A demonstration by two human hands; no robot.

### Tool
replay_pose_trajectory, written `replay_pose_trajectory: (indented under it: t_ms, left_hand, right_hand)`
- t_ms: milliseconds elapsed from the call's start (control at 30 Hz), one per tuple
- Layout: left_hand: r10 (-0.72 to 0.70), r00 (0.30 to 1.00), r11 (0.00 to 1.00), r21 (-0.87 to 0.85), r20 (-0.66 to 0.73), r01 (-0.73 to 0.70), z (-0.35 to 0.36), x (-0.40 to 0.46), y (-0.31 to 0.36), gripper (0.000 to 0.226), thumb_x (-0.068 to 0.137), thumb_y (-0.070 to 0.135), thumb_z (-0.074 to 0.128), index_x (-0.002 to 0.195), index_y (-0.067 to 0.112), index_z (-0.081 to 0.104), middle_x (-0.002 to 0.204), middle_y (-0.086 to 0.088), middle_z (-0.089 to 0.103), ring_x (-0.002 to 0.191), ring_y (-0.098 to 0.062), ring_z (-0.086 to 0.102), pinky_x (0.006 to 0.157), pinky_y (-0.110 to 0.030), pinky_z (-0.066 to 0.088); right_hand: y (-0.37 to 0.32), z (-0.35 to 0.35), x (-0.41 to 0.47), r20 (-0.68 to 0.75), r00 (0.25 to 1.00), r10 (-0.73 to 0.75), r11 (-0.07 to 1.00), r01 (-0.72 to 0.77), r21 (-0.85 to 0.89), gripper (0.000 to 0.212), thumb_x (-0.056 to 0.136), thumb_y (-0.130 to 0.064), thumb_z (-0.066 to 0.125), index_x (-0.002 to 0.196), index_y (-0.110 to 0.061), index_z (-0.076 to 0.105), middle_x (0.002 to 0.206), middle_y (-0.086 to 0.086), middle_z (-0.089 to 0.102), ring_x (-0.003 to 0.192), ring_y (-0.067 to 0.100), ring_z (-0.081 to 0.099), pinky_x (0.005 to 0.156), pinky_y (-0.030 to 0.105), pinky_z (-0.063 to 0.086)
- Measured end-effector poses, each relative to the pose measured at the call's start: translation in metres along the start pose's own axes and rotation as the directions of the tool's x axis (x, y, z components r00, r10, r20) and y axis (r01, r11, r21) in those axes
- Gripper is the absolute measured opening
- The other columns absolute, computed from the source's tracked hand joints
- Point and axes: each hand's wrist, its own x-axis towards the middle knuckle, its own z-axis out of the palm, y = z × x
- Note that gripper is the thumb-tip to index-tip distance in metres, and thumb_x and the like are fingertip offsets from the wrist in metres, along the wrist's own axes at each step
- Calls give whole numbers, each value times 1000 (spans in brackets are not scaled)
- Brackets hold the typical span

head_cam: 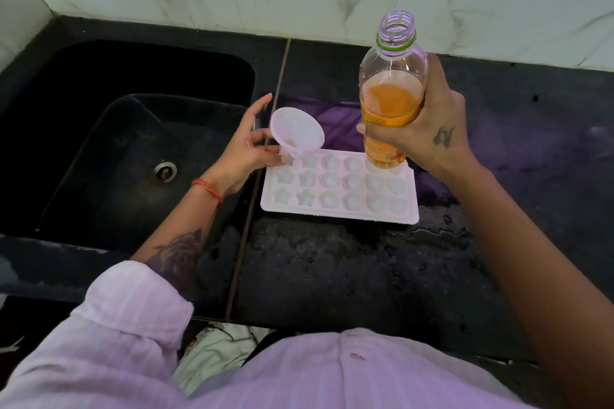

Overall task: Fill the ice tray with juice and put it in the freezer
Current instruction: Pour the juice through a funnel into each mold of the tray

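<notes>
On the black stone counter (332, 276), one white plastic ice tray (339, 209) of eighteen moulds is lying flat. The right hand (428, 129) is clamping one uncapped clear juice bottle (392, 90); the left hand (246, 149) is pinching one white funnel (295, 133) over a corner mould.

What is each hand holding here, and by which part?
Left hand holds the white funnel near its neck, below the cone. Right hand grips the open juice bottle around its lower body.
</notes>
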Motion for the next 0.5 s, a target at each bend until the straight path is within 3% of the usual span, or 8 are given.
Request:
replay_pose_trajectory:
  t_ms: [200,333,433,500]
  left_hand:
    - [1,996,997,74,94,-8,-2,4,6,104,62,1,82,126,65,30,121,-3,59,104,-17,67,80,-21,54]
    - [40,992,996,79,122,-50,4,6,5,94,64,4,82,126,60,39,128,25,47,115,-2,52,79,-12,50]
    - [55,990,996,59,129,-63,5,7,5,85,65,2,81,127,49,46,129,17,46,119,-12,48,78,-17,52]
    - [58,991,997,36,122,-63,4,9,6,80,66,-1,80,124,44,48,127,11,46,117,-17,50,76,-22,54]
  right_hand:
    - [-6,8,2,24,1000,-10,1000,9,18,87,59,-48,80,129,-10,44,109,-13,52,90,8,54,71,3,37]
    - [-12,16,4,52,998,-21,1000,20,23,88,62,-40,85,132,-8,42,115,-2,58,95,11,55,74,11,41]
    - [-20,23,7,69,997,-25,999,23,29,89,62,-39,85,133,-9,41,120,6,60,98,19,59,79,27,49]
    - [-24,27,9,76,997,-30,999,27,37,89,62,-39,85,134,-11,41,119,6,60,98,20,60,80,30,51]
